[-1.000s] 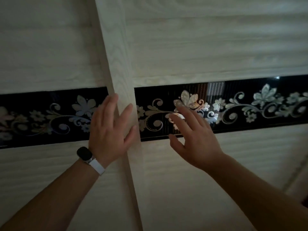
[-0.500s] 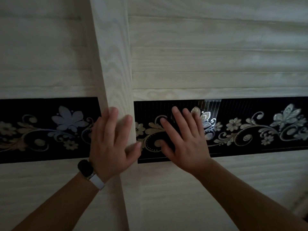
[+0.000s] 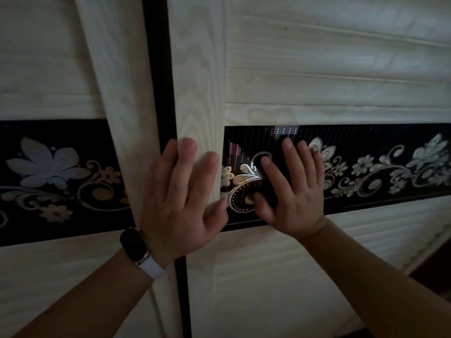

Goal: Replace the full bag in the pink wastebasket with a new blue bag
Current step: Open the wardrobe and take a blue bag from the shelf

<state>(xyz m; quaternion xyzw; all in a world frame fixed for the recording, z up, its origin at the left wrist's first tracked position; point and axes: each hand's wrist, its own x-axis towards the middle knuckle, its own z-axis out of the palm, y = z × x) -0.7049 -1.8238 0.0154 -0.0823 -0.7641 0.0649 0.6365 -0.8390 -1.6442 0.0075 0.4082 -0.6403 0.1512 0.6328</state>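
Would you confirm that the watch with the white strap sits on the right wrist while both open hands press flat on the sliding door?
Not quite: the head view shows the watch on the left wrist. Both open hands, left and right, do press flat on the sliding door.

Two pale wood-grain sliding wardrobe doors, each crossed by a glossy black floral glass band — narrow dark gap open between their upright frames — both palms flat against the right panel.
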